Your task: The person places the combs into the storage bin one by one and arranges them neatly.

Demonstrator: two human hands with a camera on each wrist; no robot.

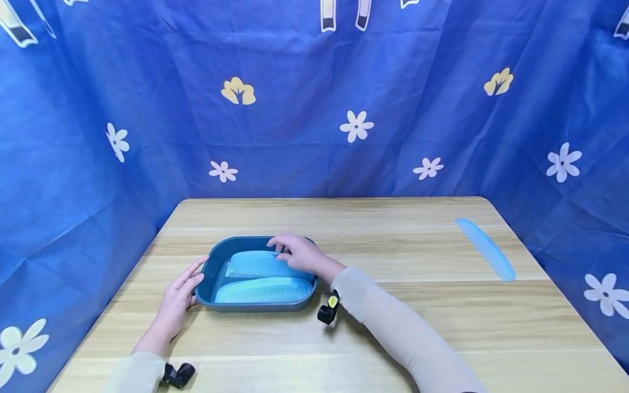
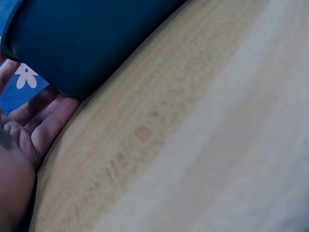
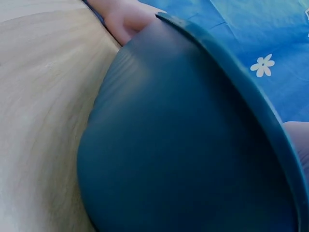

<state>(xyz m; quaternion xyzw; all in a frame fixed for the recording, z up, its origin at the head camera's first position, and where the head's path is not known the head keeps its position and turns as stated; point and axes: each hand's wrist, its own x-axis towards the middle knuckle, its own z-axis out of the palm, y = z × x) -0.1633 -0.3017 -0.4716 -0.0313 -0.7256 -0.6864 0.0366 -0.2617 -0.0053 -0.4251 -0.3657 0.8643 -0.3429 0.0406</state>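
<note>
A dark teal plastic basin stands on the table, left of the middle. Two light blue combs lie in it: a rear comb and a front comb. My left hand grips the basin's left end, one digit at the rim and other fingers against the bottom edge in the left wrist view. Above the rear comb's right part is my right hand, its fingers loosely bent. It hides part of that comb and the basin's far rim. Nothing shows in its grasp.
Another light blue comb lies slantwise at the table's right side. The wood-grain table is bordered at the back and sides by blue patterned cloth. A black wrist camera hangs below the right sleeve.
</note>
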